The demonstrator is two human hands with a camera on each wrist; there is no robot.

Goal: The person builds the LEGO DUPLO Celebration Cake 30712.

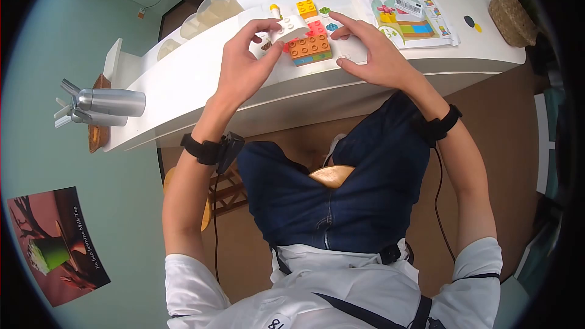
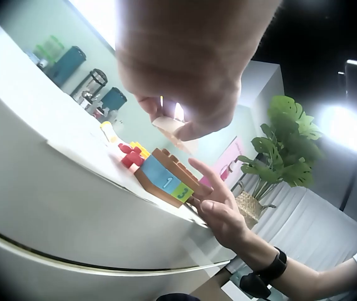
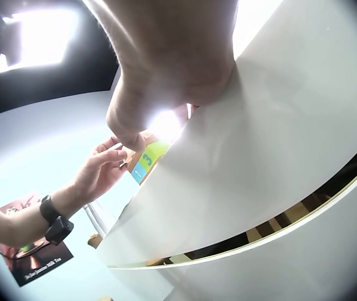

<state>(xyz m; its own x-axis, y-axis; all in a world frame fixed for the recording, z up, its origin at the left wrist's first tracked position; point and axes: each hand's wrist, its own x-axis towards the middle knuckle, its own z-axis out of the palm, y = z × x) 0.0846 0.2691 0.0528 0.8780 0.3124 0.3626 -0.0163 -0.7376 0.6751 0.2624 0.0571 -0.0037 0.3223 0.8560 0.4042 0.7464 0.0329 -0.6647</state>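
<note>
Head cam: L hand pinches white brick, R hand nr orange brick, fingers spread; only wrist cams clearly show nos. 1 & 3 below.

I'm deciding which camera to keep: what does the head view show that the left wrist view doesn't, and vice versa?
Only the head view: the milk tea poster and silver dispensers.
Only the left wrist view: dark teal containers and a bright light at the right edge.
Both: the left hand pinching the white block, the right hand near the orange brick, and the woven basket.
</note>
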